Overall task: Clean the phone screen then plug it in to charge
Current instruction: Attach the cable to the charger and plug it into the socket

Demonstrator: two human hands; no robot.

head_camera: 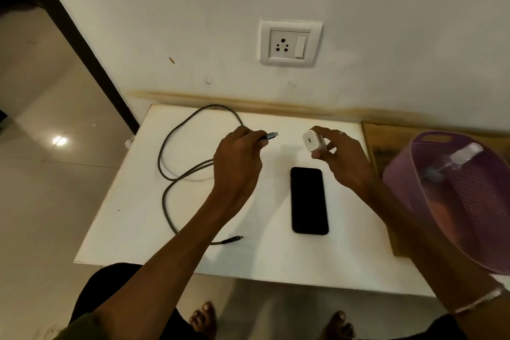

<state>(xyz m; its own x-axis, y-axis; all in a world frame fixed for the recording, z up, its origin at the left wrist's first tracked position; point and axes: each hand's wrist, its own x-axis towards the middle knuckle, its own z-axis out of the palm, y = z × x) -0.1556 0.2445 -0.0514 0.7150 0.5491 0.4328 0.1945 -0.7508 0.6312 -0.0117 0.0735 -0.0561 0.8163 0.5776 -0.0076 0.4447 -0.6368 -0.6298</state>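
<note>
A black phone [309, 200] lies flat, screen up and dark, on the white table [132, 215]. My left hand [237, 165] grips one end of a grey charging cable [176, 141], its plug [271, 135] sticking out toward the right. My right hand [342, 157] holds a white charger adapter [313, 141] with its port facing the plug, a short gap between them. The cable loops over the table's left half, and its other plug [234, 239] lies loose near the front. A white wall socket [289, 45] with a switch sits on the wall above the table.
A purple plastic basket [430, 163] stands at the right on a wooden surface [378, 141], with a spray bottle [458, 159] inside. Tiled floor lies to the left, past a dark door frame [82, 47]. My bare feet show below the table's front edge.
</note>
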